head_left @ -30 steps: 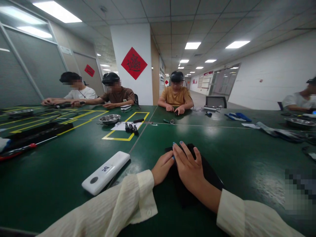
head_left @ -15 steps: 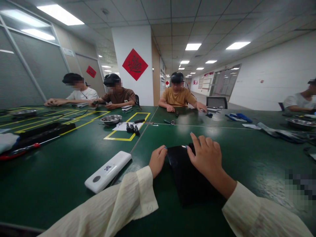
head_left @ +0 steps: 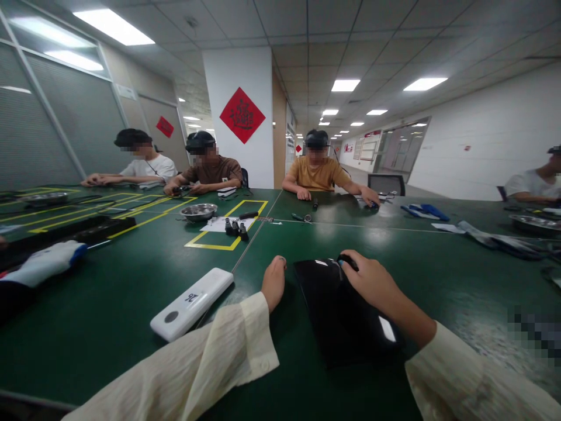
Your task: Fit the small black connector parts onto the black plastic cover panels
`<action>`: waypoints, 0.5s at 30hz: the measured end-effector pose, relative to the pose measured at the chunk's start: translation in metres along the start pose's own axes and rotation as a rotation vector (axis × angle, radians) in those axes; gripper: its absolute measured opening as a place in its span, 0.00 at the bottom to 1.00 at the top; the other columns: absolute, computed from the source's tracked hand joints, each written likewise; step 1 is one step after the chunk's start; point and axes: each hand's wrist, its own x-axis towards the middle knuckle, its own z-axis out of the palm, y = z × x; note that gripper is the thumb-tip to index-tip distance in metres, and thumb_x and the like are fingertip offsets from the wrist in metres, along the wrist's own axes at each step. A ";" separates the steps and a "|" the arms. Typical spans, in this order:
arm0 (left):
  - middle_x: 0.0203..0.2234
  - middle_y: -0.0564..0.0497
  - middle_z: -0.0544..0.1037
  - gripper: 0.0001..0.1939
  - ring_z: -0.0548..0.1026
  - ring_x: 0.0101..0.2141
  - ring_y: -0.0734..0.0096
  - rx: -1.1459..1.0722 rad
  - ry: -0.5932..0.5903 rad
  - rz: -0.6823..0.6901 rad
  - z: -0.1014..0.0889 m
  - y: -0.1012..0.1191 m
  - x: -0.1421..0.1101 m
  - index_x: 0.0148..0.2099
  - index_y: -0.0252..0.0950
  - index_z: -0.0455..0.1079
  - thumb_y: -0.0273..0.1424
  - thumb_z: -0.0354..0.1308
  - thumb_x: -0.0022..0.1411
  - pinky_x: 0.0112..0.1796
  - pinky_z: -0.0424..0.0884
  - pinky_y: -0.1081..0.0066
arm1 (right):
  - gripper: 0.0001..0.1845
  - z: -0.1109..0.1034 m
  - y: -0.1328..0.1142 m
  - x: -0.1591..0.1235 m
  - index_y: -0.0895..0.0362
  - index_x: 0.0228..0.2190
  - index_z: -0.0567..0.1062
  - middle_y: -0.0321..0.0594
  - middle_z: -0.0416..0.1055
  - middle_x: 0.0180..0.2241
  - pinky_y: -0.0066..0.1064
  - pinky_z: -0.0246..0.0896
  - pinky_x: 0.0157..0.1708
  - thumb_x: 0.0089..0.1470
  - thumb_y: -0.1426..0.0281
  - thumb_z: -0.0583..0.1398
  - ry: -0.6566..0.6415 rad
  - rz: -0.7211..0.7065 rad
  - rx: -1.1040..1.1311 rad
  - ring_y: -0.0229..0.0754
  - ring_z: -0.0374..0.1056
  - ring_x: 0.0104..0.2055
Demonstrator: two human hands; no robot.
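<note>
A glossy black panel (head_left: pixel 346 316), slightly curved, lies on the green table in front of me. My right hand (head_left: pixel 374 283) is at its upper right edge, fingers closed around a small rounded black object (head_left: pixel 349 261). That object touches or overlaps the panel's top edge; its kind is not clear. My left hand (head_left: pixel 274 283) rests just left of the panel, apart from it, with its fingers curled in and nothing visible in them. Left of my left forearm lies a white power bank (head_left: pixel 193 305) marked with a handwritten number.
Farther off are a metal bowl (head_left: pixel 198 212), several small black parts (head_left: pixel 236 228) on white paper, and pliers (head_left: pixel 302 217). On the left, a gloved hand (head_left: pixel 52 262) reaches in beside a black tray (head_left: pixel 105 227). Several people sit around the table. Gloves (head_left: pixel 495 237) lie to the right.
My left hand has come off the panel's left edge. My right hand's fingers have closed from a raised spread. The panel shows more of its shiny face; a gloved hand has entered at left.
</note>
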 end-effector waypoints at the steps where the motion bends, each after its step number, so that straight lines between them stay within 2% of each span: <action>1: 0.20 0.56 0.58 0.11 0.59 0.26 0.70 -0.011 -0.017 0.004 0.000 0.000 0.001 0.24 0.39 0.52 0.29 0.38 0.58 0.31 0.57 0.71 | 0.18 -0.002 0.004 0.002 0.55 0.44 0.74 0.45 0.76 0.36 0.36 0.59 0.35 0.55 0.64 0.51 0.011 0.011 0.080 0.48 0.72 0.37; 3: 0.20 0.56 0.59 0.11 0.59 0.26 0.70 -0.020 -0.085 0.027 0.000 0.001 0.001 0.23 0.39 0.53 0.31 0.40 0.57 0.31 0.58 0.70 | 0.18 -0.005 0.012 0.007 0.55 0.40 0.75 0.43 0.76 0.37 0.36 0.60 0.37 0.53 0.62 0.52 0.048 0.060 0.244 0.47 0.71 0.38; 6: 0.19 0.55 0.60 0.14 0.59 0.25 0.69 -0.086 -0.221 0.016 0.001 0.004 -0.001 0.23 0.39 0.55 0.38 0.41 0.58 0.30 0.57 0.69 | 0.19 -0.009 0.019 0.012 0.56 0.38 0.75 0.39 0.74 0.27 0.33 0.60 0.27 0.48 0.59 0.54 0.050 0.251 0.511 0.43 0.68 0.27; 8: 0.18 0.55 0.58 0.18 0.57 0.24 0.71 -0.172 -0.326 -0.026 0.000 0.009 -0.004 0.22 0.40 0.54 0.44 0.42 0.58 0.28 0.56 0.69 | 0.20 -0.008 0.021 0.013 0.56 0.37 0.74 0.34 0.68 0.19 0.30 0.54 0.19 0.45 0.58 0.54 0.012 0.400 0.699 0.39 0.62 0.19; 10: 0.17 0.57 0.55 0.21 0.54 0.22 0.73 -0.256 -0.422 -0.060 0.000 0.016 -0.008 0.20 0.39 0.52 0.48 0.43 0.57 0.26 0.54 0.70 | 0.19 -0.002 0.019 0.012 0.56 0.35 0.73 0.30 0.62 0.15 0.27 0.46 0.14 0.44 0.58 0.54 -0.017 0.486 0.865 0.37 0.57 0.15; 13: 0.15 0.59 0.52 0.25 0.51 0.20 0.76 -0.326 -0.437 -0.116 -0.001 0.024 -0.013 0.19 0.39 0.50 0.52 0.45 0.56 0.25 0.52 0.71 | 0.17 0.013 0.015 0.006 0.55 0.31 0.70 0.27 0.57 0.12 0.24 0.40 0.13 0.41 0.58 0.56 -0.045 0.503 1.041 0.34 0.52 0.13; 15: 0.14 0.59 0.51 0.28 0.49 0.19 0.78 -0.311 -0.397 -0.153 -0.001 0.026 -0.014 0.18 0.39 0.49 0.56 0.46 0.54 0.24 0.49 0.71 | 0.15 0.026 0.011 0.001 0.55 0.28 0.69 0.28 0.60 0.14 0.25 0.44 0.13 0.39 0.58 0.58 -0.047 0.508 1.141 0.35 0.55 0.15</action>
